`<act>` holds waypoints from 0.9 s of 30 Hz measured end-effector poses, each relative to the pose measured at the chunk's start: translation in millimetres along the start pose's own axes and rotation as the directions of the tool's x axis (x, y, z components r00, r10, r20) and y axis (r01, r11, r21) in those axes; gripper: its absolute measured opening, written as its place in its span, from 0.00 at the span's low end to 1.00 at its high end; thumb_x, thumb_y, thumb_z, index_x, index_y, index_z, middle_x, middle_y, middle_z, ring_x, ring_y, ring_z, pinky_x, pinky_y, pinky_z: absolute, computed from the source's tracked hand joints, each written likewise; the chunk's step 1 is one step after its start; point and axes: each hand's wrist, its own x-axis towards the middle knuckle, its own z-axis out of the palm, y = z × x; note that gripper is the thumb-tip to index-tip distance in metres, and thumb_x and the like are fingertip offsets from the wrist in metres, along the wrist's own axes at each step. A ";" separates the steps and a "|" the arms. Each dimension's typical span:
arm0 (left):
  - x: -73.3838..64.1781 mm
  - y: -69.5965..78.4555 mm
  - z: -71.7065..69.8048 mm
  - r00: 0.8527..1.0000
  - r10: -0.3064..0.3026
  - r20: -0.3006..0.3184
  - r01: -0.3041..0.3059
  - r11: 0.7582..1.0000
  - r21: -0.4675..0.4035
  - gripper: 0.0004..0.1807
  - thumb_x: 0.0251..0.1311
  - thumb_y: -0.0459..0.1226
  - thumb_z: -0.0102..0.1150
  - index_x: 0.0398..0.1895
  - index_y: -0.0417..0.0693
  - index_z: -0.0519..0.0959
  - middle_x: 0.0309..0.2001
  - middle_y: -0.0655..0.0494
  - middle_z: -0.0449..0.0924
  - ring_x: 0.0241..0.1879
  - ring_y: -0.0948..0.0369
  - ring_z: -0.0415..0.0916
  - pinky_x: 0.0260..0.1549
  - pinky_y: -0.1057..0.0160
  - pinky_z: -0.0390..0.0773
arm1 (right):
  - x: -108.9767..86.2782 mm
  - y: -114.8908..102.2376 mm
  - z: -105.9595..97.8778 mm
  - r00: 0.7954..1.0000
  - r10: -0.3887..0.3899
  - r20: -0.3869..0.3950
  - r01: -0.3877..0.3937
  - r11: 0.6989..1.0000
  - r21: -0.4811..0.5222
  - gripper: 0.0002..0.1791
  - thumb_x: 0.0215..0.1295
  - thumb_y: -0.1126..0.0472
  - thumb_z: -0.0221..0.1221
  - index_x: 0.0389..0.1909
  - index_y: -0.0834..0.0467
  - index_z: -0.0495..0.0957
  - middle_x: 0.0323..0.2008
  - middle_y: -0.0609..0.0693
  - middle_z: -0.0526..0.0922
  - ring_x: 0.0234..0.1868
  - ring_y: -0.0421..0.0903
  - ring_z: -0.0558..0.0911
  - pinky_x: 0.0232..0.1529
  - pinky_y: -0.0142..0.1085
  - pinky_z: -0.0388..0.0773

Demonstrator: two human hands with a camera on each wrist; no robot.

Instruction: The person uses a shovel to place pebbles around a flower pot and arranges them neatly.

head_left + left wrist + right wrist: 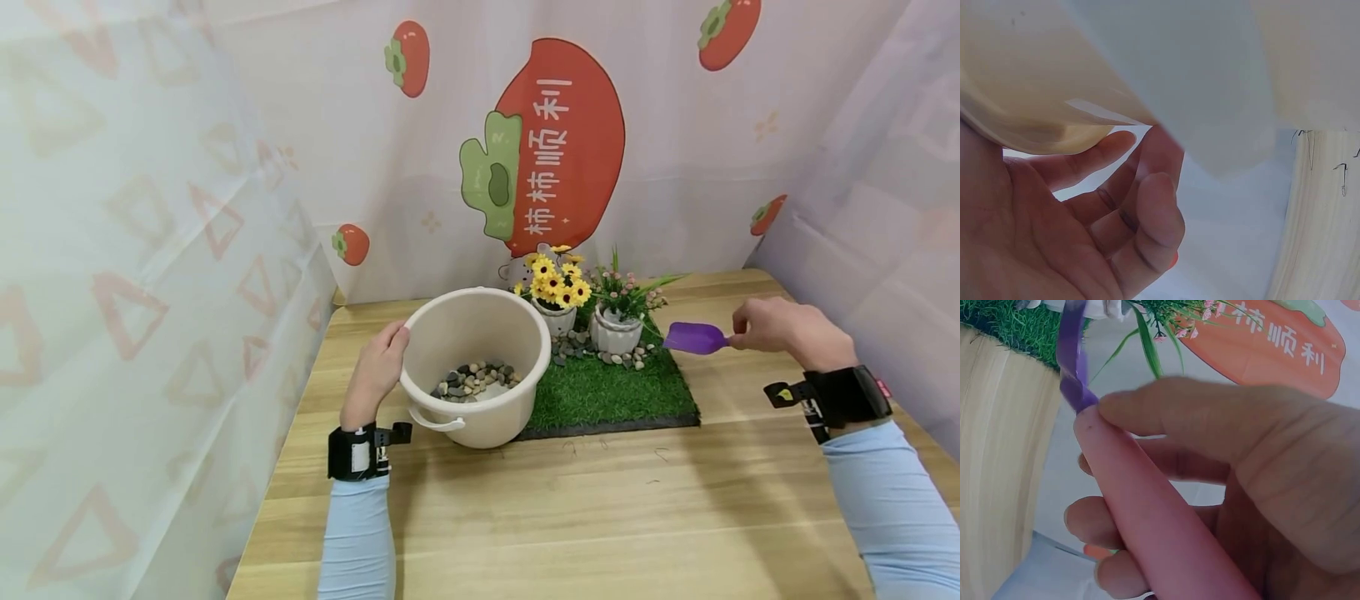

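Observation:
A cream bucket (491,421) with several pebbles (476,381) in its bottom stands on the table. My left hand (377,371) grips the left side of its rim; the left wrist view shows curled fingers (1154,219) under the bucket's edge. The bucket's handle (438,423) hangs down at the front. To the right, my right hand (787,329) holds a small purple shovel (696,337) above the table, blade pointing left. Its pink handle (1147,500) lies between thumb and fingers in the right wrist view. The blade is level with the turf's right edge.
A mat of artificial turf (611,396) lies right of the bucket. On it stand a pot of yellow flowers (553,317) and a pot with pink blooms and grass (617,332), with loose stones (573,344) around them. A printed curtain (420,175) closes off the back.

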 end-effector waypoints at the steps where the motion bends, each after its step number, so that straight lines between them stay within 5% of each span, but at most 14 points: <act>1: -0.1 0.0 0.2 1.000 -0.001 0.001 0.001 1.000 -0.004 0.28 0.76 0.51 0.34 0.69 0.50 0.69 0.60 0.40 0.77 0.53 0.43 0.79 0.50 0.43 0.79 | 0.0 0.8 0.6 1.000 0.002 0.012 -0.002 1.000 0.000 0.09 0.61 0.54 0.61 0.32 0.56 0.81 0.26 0.49 0.77 0.29 0.48 0.71 0.28 0.42 0.64; 8: -1.4 1.0 0.4 1.000 -0.012 0.010 0.012 1.000 -0.022 0.28 0.76 0.51 0.34 0.69 0.49 0.69 0.60 0.39 0.77 0.53 0.43 0.79 0.49 0.44 0.79 | -0.5 8.3 4.6 1.000 -0.006 0.027 0.006 1.000 0.021 0.12 0.62 0.55 0.59 0.39 0.60 0.79 0.30 0.52 0.79 0.31 0.49 0.73 0.27 0.41 0.66; 13: -0.6 0.4 0.9 1.000 -0.014 0.009 0.014 1.000 -0.026 0.28 0.75 0.52 0.34 0.69 0.50 0.69 0.60 0.40 0.77 0.53 0.43 0.80 0.49 0.44 0.79 | -1.8 11.8 9.5 0.999 -0.014 -0.051 0.017 0.999 0.052 0.09 0.66 0.57 0.57 0.32 0.59 0.78 0.22 0.48 0.72 0.25 0.45 0.68 0.25 0.37 0.59; 27: 0.4 -0.5 1.5 1.000 -0.007 -0.007 0.007 1.000 -0.030 0.27 0.75 0.51 0.35 0.68 0.49 0.70 0.60 0.39 0.77 0.55 0.42 0.78 0.53 0.42 0.76 | -1.1 20.8 26.0 0.975 -0.015 -0.220 0.033 0.996 0.077 0.12 0.73 0.61 0.49 0.32 0.66 0.71 0.20 0.51 0.66 0.22 0.46 0.66 0.24 0.37 0.59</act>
